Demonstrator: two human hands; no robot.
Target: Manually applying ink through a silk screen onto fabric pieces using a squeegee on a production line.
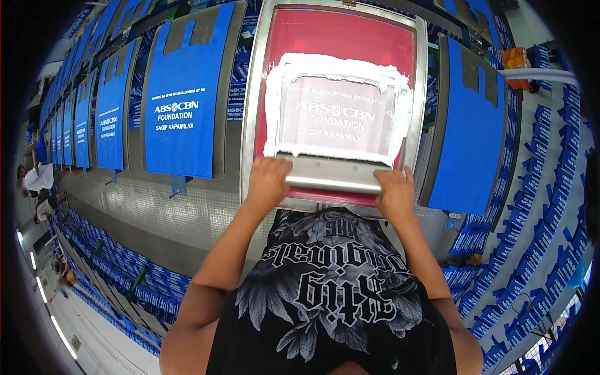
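Observation:
My left hand (269,181) and my right hand (395,192) are closed on the two ends of a wide metal squeegee (331,177). The squeegee lies across the near part of a screen printing frame (254,100) with silver metal edges and red mesh (340,31). Thick white ink (273,106) rings a pale rectangle in the mesh, where white lettering and a round emblem show through. A band of ink lies just beyond the squeegee's far edge. The underside of the squeegee and whatever lies beneath the frame are mostly hidden.
Flat blue bags with cut-out handles lie on dark boards to the left (181,94) and right (469,131) of the frame. Many more printed blue bags (531,187) hang or lie in rows around. An orange-yellow bag (515,65) is at far right. People are at the far left.

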